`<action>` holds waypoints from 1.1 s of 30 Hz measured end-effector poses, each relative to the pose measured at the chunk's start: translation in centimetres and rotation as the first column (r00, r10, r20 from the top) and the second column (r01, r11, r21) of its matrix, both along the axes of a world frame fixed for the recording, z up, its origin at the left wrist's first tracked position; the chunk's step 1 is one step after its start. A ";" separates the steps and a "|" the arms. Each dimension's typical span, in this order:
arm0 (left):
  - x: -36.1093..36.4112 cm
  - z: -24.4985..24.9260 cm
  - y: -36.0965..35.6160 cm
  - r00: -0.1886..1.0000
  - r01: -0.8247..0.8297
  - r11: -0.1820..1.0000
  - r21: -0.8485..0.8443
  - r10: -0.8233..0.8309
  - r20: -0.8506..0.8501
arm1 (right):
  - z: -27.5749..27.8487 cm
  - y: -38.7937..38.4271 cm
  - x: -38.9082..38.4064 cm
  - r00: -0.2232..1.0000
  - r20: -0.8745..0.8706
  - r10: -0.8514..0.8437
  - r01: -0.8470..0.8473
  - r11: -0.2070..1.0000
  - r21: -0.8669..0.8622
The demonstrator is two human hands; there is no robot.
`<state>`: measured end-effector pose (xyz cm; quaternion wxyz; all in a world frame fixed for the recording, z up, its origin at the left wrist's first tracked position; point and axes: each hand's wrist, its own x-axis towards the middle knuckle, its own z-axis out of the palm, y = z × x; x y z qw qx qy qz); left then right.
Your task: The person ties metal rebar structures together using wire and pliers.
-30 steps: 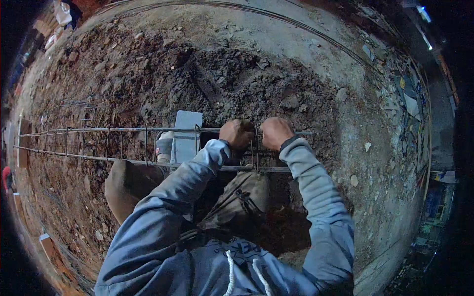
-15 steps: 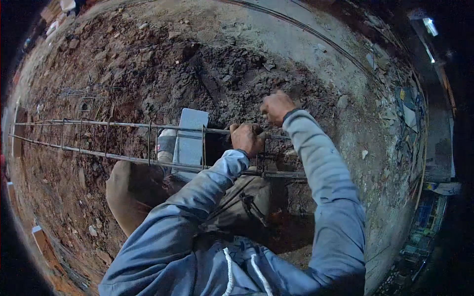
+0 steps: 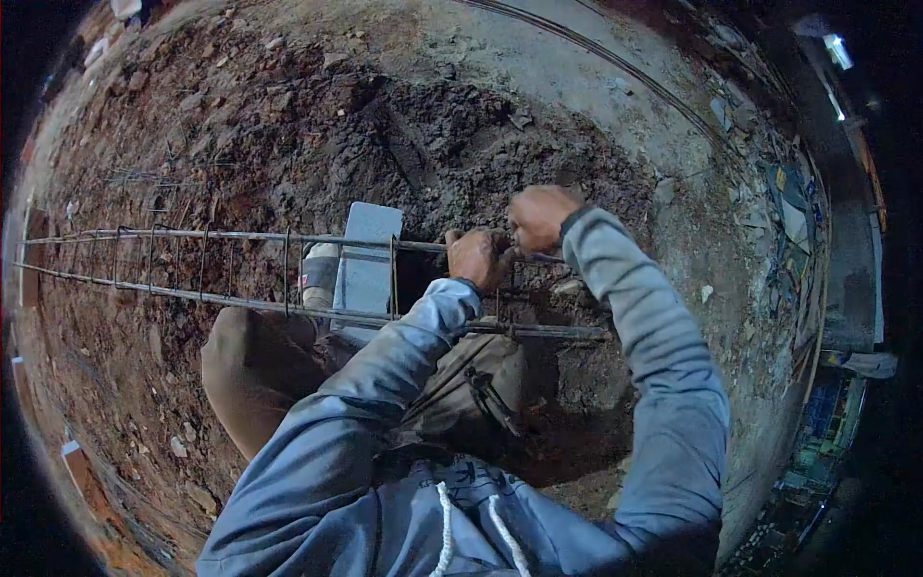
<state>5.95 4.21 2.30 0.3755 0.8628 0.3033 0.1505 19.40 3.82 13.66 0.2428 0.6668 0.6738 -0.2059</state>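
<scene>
A long rebar cage (image 3: 202,293) of parallel bars with cross ties lies across in front of me. My left hand (image 3: 477,260) is closed round its upper bar near the right part. Just to the right, my right hand (image 3: 544,219) is closed at the same bar, close against the left fingers; what it pinches is too small to make out. A pale flat slab (image 3: 369,245) sits beneath the cage, left of my left hand, beside a shoe (image 3: 320,274).
Dark loose soil (image 3: 433,135) and stones surround the cage. Long thin rods (image 3: 586,48) lie on the paler ground at the top. Scattered debris (image 3: 790,216) lines the right side. Dark ties or wires (image 3: 490,399) rest by my knee.
My right hand has come down to the bar and now meets my left hand, which stays at about the same place on the cage.
</scene>
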 end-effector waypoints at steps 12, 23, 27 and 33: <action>0.0 1.0 -0.2 0.999 -0.012 1.000 -0.023 0.011 -0.047 | 1.9 -8.1 -5.1 0.999 -0.032 0.027 0.009 0.590 0.807; 1.0 1.2 -0.1 0.985 -0.013 0.997 0.072 0.025 -0.171 | -10.4 -34.9 -19.7 0.756 -0.257 -0.602 0.622 0.783 -0.005; 1.5 1.6 -0.1 0.993 0.013 0.990 0.143 0.004 -0.118 | -14.9 -37.4 -16.8 0.684 -0.312 -0.660 0.674 0.735 -0.076; 2.0 0.0 0.3 0.993 0.028 0.983 0.179 -0.007 -0.115 | -4.9 -32.0 -14.6 0.847 -0.254 -0.466 0.505 0.856 0.113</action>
